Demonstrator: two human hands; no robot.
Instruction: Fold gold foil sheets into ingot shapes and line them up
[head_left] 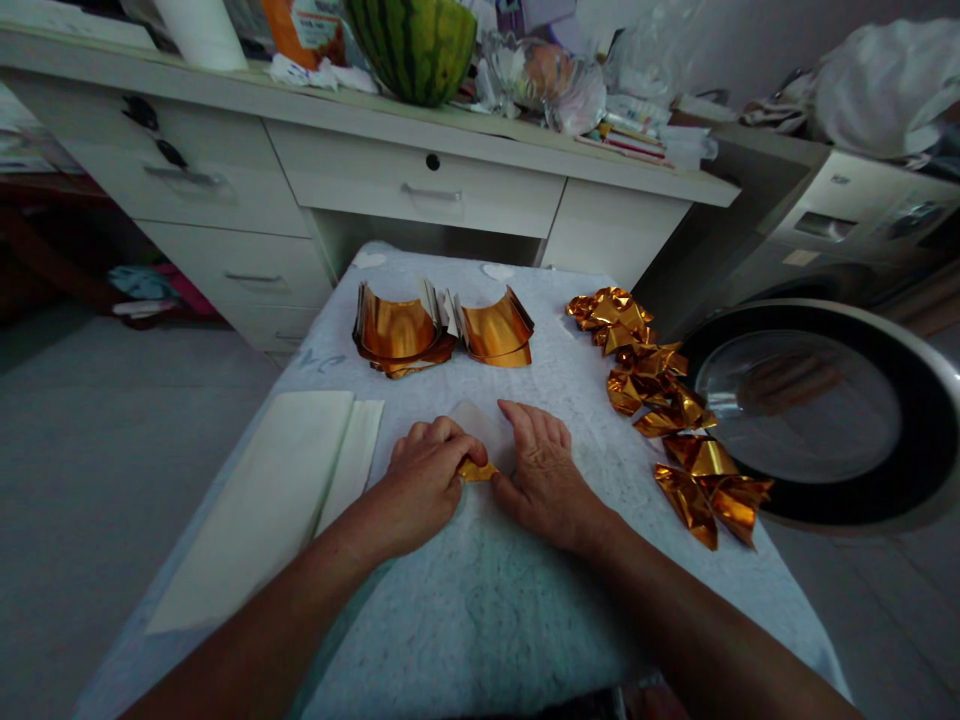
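Between my two hands, near the middle of the cloth-covered table, lies a small folded gold piece (478, 470) with a translucent whitish sheet (481, 428) behind it. My left hand (431, 480) is closed, thumb and fingers pinching the gold piece's left end. My right hand (541, 475) rests on its edge with fingers stretched forward, its thumb against the piece's right end. Beyond the hands stand two stacks of curved gold sheets, a left stack (397, 328) and a right stack (499, 328). Folded shiny gold pieces (649, 375) form a row along the right side.
White paper sheets (255, 500) lie on the table's left side. Behind the table is a counter with drawers (420, 185), holding a cut watermelon (412, 45) and plastic packaging. At the right, a washing machine's round door (810, 410) hangs open beside the table edge.
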